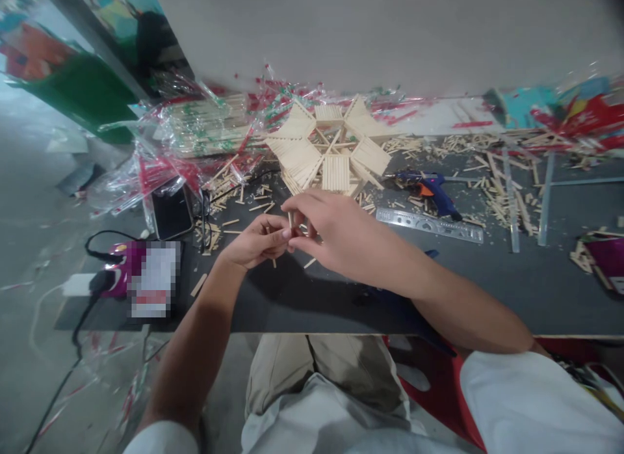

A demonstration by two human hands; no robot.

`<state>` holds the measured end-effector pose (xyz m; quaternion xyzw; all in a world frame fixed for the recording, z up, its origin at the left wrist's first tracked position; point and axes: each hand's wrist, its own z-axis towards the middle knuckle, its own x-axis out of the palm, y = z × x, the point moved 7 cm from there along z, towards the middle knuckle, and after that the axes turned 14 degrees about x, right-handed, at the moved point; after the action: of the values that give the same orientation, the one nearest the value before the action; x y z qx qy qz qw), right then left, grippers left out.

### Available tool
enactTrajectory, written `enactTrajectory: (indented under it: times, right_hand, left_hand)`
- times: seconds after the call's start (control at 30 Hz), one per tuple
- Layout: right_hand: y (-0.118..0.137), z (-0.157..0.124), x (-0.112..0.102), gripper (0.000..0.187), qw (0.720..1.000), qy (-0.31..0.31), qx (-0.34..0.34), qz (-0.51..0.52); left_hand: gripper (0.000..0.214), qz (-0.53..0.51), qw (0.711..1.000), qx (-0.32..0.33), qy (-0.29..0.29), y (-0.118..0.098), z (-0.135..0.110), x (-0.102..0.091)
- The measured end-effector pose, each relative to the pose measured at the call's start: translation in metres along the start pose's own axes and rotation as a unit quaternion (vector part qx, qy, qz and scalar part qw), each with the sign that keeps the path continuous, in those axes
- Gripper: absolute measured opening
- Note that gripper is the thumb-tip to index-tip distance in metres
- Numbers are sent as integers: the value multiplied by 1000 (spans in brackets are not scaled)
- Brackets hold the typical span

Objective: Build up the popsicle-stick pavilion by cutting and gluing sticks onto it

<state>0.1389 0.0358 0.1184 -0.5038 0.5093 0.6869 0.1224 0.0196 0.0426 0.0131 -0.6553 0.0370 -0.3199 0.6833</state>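
Close together over the near side of the table, both hands are closed in pinches. A short wooden stick stands upright between their fingertips. My left hand grips its lower part with the thumb. Curled over from the right, my right hand has its fingers at the same stick; they partly hide it. Just beyond the hands sits a star-shaped structure built from many thin wooden sticks, with several fan-like panels around an open lattice middle.
A blue glue gun and a clear ruler lie right of the structure. Glue sticks and wood scraps lie farther right. Phones, a purple power strip and cables sit left. Plastic wrapping lines the back.
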Motion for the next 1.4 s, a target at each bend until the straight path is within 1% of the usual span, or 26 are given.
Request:
enactTrajectory:
  times: [0.13, 0.23, 0.3, 0.4, 0.5, 0.57, 0.7, 0.83, 1.03, 1.1, 1.23, 1.4]
  right_hand:
    - [3, 0, 2, 20, 1000, 2, -10, -7]
    - [-3, 4, -9, 20, 1000, -22, -10, -6]
    - [-17, 10, -23, 25, 999, -50, 10, 16]
    - [-47, 24, -45, 33, 994, -75, 63, 53]
    - [-72, 34, -57, 40, 988, -103, 105, 54]
    - [-78, 38, -58, 41, 986, -118, 113, 43]
    - [-76, 42, -51, 38, 988, -113, 102, 35]
    - [-76, 43, -50, 37, 988, -116, 101, 26]
    - [-78, 42, -50, 44, 988, -116, 100, 34]
    - [-80, 41, -51, 39, 985, -124, 113, 39]
    - [-80, 41, -53, 21, 982, -140, 126, 31]
    - [-76, 43, -52, 16, 981, -151, 118, 12]
  left_hand:
    - [50, 6, 1000, -4, 2, 2, 0, 0]
    - [54, 19, 999, -26, -15, 5, 2, -4]
    - [53, 32, 997, -58, -44, 10, 2, -8]
    - [49, 48, 992, -94, -74, 14, 2, -14]
    - [47, 47, 991, -100, -72, 15, 2, -15]
    - [45, 46, 991, -104, -64, 15, 1, -14]
    - [43, 46, 991, -112, -57, 16, 0, -12]
    - [43, 49, 990, -118, -52, 17, 0, -12]
    - [40, 69, 987, -131, -54, 19, -1, -13]
    - [40, 74, 987, -136, -51, 20, -1, -13]
    - [39, 76, 986, -142, -46, 20, -2, -13]
    - [41, 83, 985, -146, -47, 20, -3, -13]
